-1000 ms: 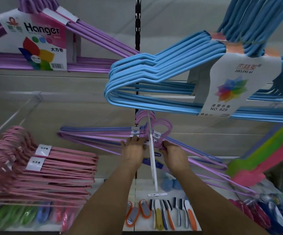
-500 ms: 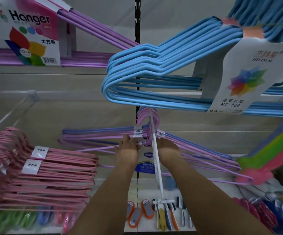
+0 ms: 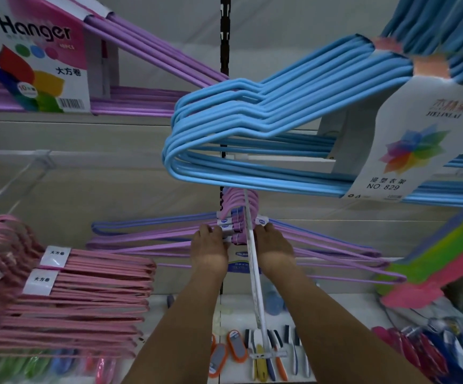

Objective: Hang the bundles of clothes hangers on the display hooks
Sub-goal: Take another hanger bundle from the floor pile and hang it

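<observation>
the purple hanger bundle (image 3: 169,239) has slid further back along the white display hook (image 3: 254,273) since a second ago, its hook tops now bunched near the wall. the left hand (image 3: 209,246) and right hand (image 3: 273,243) flank the rod, fingers curled round the bundle's shoulders. judging by this, the bundle is nearly seated.

Two hands are showing, the left hand (image 3: 209,249) and the right hand (image 3: 273,245). One white display hook (image 3: 254,273) is jutting out between them. Two pink hanger bundles (image 3: 67,289) with white bands are lying at left. One blue hanger bundle (image 3: 252,128) is hanging above.
</observation>
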Demonstrator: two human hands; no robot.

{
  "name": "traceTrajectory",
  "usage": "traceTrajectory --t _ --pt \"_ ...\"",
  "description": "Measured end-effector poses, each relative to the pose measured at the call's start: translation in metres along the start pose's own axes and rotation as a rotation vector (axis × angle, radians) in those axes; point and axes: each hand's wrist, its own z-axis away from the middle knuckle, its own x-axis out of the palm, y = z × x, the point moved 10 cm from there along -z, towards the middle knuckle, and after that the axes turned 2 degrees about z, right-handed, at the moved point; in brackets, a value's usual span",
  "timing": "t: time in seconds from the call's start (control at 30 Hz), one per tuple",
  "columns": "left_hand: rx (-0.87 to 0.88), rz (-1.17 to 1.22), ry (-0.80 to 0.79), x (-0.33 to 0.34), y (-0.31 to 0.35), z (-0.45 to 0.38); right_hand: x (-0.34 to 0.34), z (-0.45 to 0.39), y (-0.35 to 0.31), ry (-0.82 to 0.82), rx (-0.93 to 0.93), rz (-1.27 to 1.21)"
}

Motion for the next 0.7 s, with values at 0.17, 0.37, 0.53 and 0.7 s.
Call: traceTrajectory --t 0.17,0.37,0.53,0.7 --pt "0.067 -0.002 -0.039 0.002 0.004 0.011 -0.005 0.019 -0.004 0.018 -0.072 0.013" --pt "0.092 -0.012 -0.042 -0.006 0.008 0.039 -0.018 0.049 0.001 0.059 -0.068 0.053" --pt "0.074 0.029 -0.085 -0.002 0.015 0.078 -0.03 0.085 0.028 0.064 -0.017 -0.016" --pt "0.001 0.121 -0.161 0.028 0.035 0.137 -0.042 0.139 0.077 0.096 0.052 -0.054"
